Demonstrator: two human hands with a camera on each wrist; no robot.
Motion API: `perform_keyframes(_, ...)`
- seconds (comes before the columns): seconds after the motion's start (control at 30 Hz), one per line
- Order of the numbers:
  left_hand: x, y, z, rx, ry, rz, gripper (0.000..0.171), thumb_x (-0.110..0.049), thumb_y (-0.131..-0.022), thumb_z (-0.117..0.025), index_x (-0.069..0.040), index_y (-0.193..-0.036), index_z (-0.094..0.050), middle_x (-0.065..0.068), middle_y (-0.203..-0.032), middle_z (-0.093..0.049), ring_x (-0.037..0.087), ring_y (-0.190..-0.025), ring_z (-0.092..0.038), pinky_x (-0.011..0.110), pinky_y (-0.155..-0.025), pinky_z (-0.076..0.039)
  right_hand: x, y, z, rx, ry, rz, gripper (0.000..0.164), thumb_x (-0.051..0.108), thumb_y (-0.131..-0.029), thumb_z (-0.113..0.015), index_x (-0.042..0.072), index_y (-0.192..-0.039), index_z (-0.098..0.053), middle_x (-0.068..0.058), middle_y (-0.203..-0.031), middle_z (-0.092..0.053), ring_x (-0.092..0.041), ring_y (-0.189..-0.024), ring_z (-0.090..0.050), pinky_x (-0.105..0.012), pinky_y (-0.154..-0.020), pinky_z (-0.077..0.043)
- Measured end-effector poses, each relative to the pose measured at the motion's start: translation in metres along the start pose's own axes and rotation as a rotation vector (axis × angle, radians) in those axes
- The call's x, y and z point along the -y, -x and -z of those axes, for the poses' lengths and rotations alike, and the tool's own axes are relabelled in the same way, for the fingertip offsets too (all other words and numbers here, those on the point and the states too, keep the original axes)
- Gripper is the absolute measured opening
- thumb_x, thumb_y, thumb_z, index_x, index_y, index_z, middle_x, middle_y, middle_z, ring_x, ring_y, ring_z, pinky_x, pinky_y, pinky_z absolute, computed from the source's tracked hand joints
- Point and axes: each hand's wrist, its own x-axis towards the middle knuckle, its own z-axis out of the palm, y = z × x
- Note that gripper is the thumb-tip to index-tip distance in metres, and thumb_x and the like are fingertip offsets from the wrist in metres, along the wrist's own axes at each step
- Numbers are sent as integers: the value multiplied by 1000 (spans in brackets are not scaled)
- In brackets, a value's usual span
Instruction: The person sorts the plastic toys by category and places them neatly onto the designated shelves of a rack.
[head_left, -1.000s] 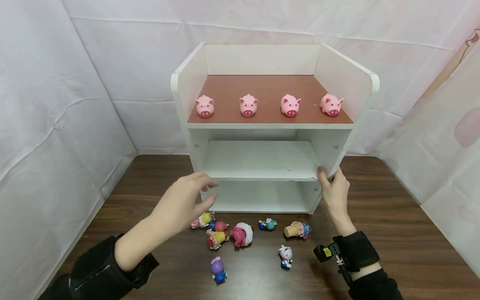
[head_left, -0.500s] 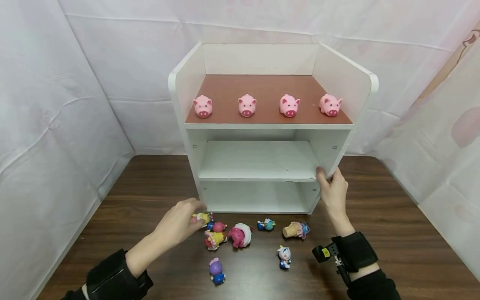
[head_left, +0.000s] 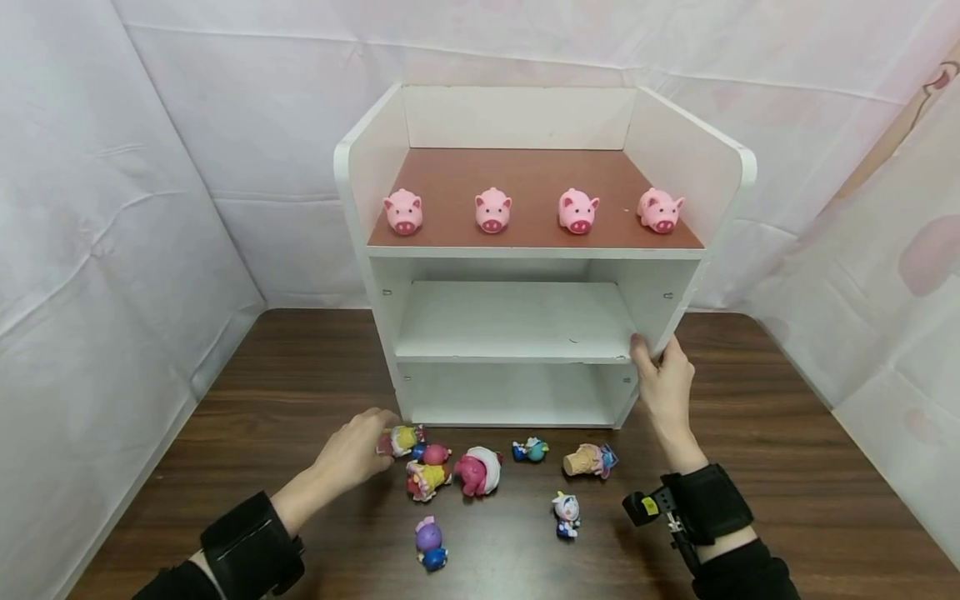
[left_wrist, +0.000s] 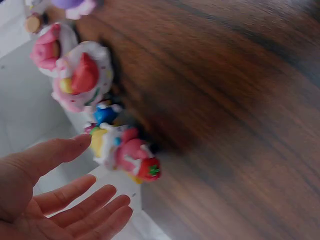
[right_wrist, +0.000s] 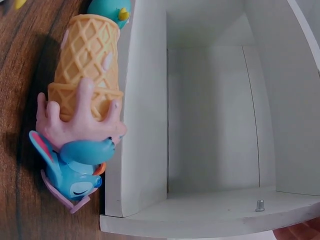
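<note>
My left hand reaches down beside a pink-and-yellow toy figurine at the shelf's front left corner. Its thumb and fingers are spread, with the figurine near the thumb tip in the left wrist view. My right hand grips the right side panel of the white shelf unit, thumb on the inner side. Close to the left hand lie a red-and-yellow figurine, a small pink-and-blue figurine and a pink figurine with a white wrap.
Several pink pigs stand in a row on the brown top board. On the wooden table lie a blue figure in a waffle cone, a teal figurine, a white-and-blue figurine and a purple-and-blue figurine.
My left hand has come down from before the shelf's left side to the pink-and-yellow figurine on the table. My right hand keeps its grip on the side panel.
</note>
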Motion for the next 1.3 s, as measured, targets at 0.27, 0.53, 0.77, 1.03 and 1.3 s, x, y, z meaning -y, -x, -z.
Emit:
perform_keyframes(0.27,7,-8,-13,29,-23,3,47,1,-62,-77,5,-104,-57,19,-99,-56,29,-85,-57,41,-65,-49,1,0,0,-1,-10,-7,31,19,-88,-50,-5,-107,-55,-25,-97,-61,-39,-85,-59,-52,-66,-47)
perform_keyframes(0.53,13,-11,-24,10,-23,-1,41,-7,-65,-77,4,-101,-59,17,-94,-60,28,-86,-58,42,-69,-49,2,1,0,-2,3,-13,30,19,-88,-50,-5,-106,-55,-25,-96,-61,-39,-85,-59,-52,-66,-47)
perform_keyframes(0.77,19,-14,-28,-22,16,-17,35,-6,-67,-75,3,-98,-60,14,-90,-61,23,-80,-58,37,-67,-49,1,0,0,-2,0,-16,31,20,-88,-50,-4,-107,-55,-25,-97,-61,-38,-86,-59,-52,-66,-47)
perform_keyframes(1.03,20,-11,-22,14,41,25,34,-7,-66,-76,1,-96,-63,9,-84,-61,12,-62,-51,25,-51,-42,0,0,-1,-4,-5,-5,30,19,-88,-51,-5,-106,-55,-25,-96,-61,-39,-84,-59,-52,-65,-47)
perform_keyframes(1.3,16,-6,-6,84,-100,-3,27,-6,-61,-77,0,-84,-64,-2,-59,-48,11,-50,-44,27,-45,-37,0,0,0,-3,-14,1,30,17,-88,-50,-5,-107,-54,-26,-97,-61,-39,-85,-59,-52,-65,-47)
